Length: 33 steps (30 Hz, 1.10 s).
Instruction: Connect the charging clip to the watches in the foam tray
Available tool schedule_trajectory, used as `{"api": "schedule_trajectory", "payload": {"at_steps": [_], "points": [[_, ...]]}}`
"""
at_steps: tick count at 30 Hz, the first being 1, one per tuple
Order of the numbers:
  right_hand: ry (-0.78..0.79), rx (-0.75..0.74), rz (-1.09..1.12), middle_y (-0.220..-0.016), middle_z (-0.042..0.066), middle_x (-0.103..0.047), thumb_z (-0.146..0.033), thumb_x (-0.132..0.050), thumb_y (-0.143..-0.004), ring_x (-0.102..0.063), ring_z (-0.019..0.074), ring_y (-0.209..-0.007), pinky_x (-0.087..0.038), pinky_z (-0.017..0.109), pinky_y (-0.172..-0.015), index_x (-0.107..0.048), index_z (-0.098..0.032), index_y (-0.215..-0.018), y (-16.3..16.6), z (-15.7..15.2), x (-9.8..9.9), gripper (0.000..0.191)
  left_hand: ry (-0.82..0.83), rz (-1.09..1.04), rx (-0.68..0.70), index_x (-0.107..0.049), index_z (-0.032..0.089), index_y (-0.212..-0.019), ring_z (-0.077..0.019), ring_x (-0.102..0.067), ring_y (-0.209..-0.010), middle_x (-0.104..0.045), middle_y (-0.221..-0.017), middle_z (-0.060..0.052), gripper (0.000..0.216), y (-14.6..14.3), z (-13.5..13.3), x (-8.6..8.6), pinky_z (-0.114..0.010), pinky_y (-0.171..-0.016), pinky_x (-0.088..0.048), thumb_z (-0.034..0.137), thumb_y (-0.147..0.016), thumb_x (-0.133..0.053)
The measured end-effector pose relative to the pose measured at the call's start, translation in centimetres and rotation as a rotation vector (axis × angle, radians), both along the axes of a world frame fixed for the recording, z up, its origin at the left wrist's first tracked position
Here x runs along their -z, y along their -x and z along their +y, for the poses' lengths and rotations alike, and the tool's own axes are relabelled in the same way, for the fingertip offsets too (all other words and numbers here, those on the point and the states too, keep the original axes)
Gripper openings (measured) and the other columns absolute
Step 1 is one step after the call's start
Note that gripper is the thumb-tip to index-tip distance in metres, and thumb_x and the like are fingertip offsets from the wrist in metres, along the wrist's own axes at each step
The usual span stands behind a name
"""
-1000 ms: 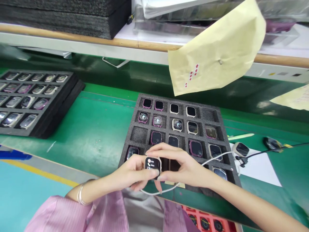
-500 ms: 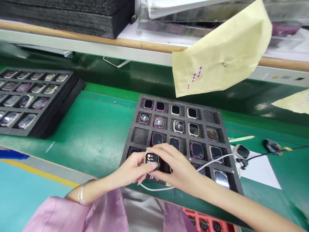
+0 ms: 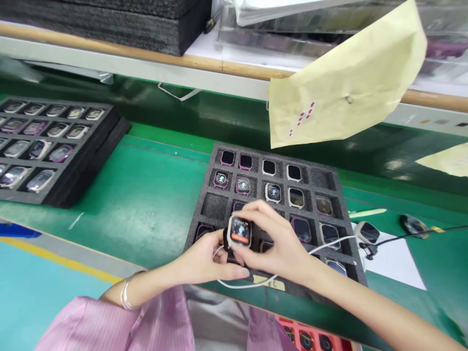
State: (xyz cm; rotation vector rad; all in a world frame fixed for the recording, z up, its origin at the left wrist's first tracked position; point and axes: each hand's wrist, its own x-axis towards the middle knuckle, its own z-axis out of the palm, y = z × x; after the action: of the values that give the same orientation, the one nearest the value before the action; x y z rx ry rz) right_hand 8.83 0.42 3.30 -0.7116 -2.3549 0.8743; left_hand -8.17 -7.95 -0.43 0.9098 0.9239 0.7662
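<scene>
A smartwatch (image 3: 240, 231) with a pale case and a lit screen is gripped between the thumb and fingers of my right hand (image 3: 280, 243). An orange bar shows low on its screen. Just below and to the left, my left hand (image 3: 212, 259) has its fingers curled around a white cable (image 3: 241, 286), thumb stretched out. A dark part beside those fingers is mostly hidden. Under both hands lies a grey foam tray (image 3: 204, 187), its compartments holding several smartwatches with purple or pale cases. My hands cover part of its lower rows.
Another foam tray (image 3: 95, 142) of watches sits at the left on the green bench (image 3: 153, 195). To the right are a pale watch (image 3: 367, 232) on white paper (image 3: 398, 258), a black cable (image 3: 420, 234) and a green pen (image 3: 367, 213). Yellow paper (image 3: 329, 97) hangs from the shelf.
The smartwatch has risen slightly and moved right, in my right hand alone. My left hand has come off it and sits lower. Its screen changed from a menu to a picture with an orange bar.
</scene>
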Motion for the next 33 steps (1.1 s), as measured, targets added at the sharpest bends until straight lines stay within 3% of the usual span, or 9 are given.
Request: {"api": "schedule_trajectory", "payload": {"at_steps": [4, 8, 11, 15, 19, 23, 28, 33], "points": [[-0.052, 0.114, -0.044, -0.097, 0.009, -0.061, -0.029, -0.068, -0.081, -0.059, 0.025, -0.091, -0.05, 0.041, -0.083, -0.063, -0.017, -0.104, 2.6, 2.4, 1.4, 0.027, 0.012, 0.033, 0.085, -0.057, 0.013, -0.089, -0.0061, -0.038, -0.056, -0.058, -0.078, 0.001, 0.028, -0.2, 0.1, -0.4, -0.021, -0.051, -0.029, 0.029, -0.075, -0.075], [-0.223, 0.076, -0.313, -0.103, 0.014, -0.06, -0.037, -0.073, -0.079, -0.056, 0.031, -0.095, -0.047, 0.048, -0.083, -0.064, -0.009, -0.11, 4.6, 3.2, 2.9, 0.042, -0.027, 0.063, 0.042, -0.057, 0.013, -0.089, -0.0074, -0.037, -0.058, -0.053, -0.075, 0.002, 0.021, -0.3, -0.1, 0.2, -0.022, -0.052, -0.029, 0.029, -0.08, -0.069], [-0.276, -0.001, -0.391, -0.105, 0.014, -0.06, -0.03, -0.068, -0.084, -0.055, 0.03, -0.096, -0.046, 0.045, -0.08, -0.063, -0.01, -0.113, 3.8, 3.1, 2.2, 0.036, -0.012, 0.071, 0.022, -0.056, 0.013, -0.092, -0.0073, -0.037, -0.055, -0.052, -0.071, 0.003, 0.023, -0.2, -0.1, 0.6, -0.022, -0.05, -0.029, 0.03, -0.082, -0.067], [-0.318, -0.055, -0.529, -0.101, 0.012, -0.059, -0.018, -0.069, -0.082, -0.056, 0.0284, -0.093, -0.046, 0.042, -0.079, -0.066, -0.013, -0.104, 0.6, 3.5, 0.3, 0.022, 0.012, 0.02, 0.004, -0.056, 0.014, -0.094, -0.0062, -0.04, -0.053, -0.056, -0.074, 0.002, 0.023, -0.2, 0.1, 0.4, -0.02, -0.048, -0.031, 0.028, -0.081, -0.068], [-0.392, -0.117, -0.668, -0.105, 0.014, -0.057, -0.022, -0.073, -0.081, -0.056, 0.0279, -0.09, -0.045, 0.04, -0.076, -0.066, -0.012, -0.104, -0.6, 3.7, -0.4, 0.026, 0.012, -0.015, -0.003, -0.056, 0.015, -0.092, -0.0048, -0.042, -0.054, -0.058, -0.08, 0.002, 0.021, -0.5, 0.2, 0.1, -0.018, -0.047, -0.033, 0.026, -0.079, -0.07], [-0.463, -0.12, -0.718, -0.101, 0.015, -0.057, -0.03, -0.078, -0.076, -0.055, 0.0309, -0.092, -0.043, 0.041, -0.074, -0.068, -0.01, -0.088, 0.5, 4.0, 0.0, 0.025, 0.011, 0.002, -0.018, -0.055, 0.015, -0.092, -0.0035, -0.041, -0.049, -0.058, -0.078, 0.003, 0.022, -0.6, 0.2, -0.1, -0.017, -0.043, -0.033, 0.024, -0.079, -0.07], [-0.283, -0.095, -0.593, -0.102, 0.012, -0.057, -0.026, -0.08, -0.071, -0.056, 0.0299, -0.094, -0.046, 0.041, -0.077, -0.066, -0.011, -0.09, 0.3, 5.0, 0.5, 0.028, 0.029, 0.034, -0.045, -0.055, 0.014, -0.099, -0.0026, -0.044, -0.046, -0.061, -0.081, 0.0, 0.028, -0.6, 0.2, -0.1, -0.015, -0.041, -0.036, 0.026, -0.079, -0.071], [0.018, -0.026, -0.226, -0.111, 0.008, -0.054, -0.021, -0.076, -0.071, -0.057, 0.025, -0.104, -0.046, 0.041, -0.093, -0.061, -0.018, -0.097, -1.8, 4.6, -0.3, 0.03, 0.089, 0.008, -0.024, -0.054, 0.014, -0.096, -0.0034, -0.049, -0.043, -0.064, -0.082, -0.002, 0.032, -0.5, 0.5, 0.0, -0.015, -0.038, -0.042, 0.028, -0.076, -0.074]]}}
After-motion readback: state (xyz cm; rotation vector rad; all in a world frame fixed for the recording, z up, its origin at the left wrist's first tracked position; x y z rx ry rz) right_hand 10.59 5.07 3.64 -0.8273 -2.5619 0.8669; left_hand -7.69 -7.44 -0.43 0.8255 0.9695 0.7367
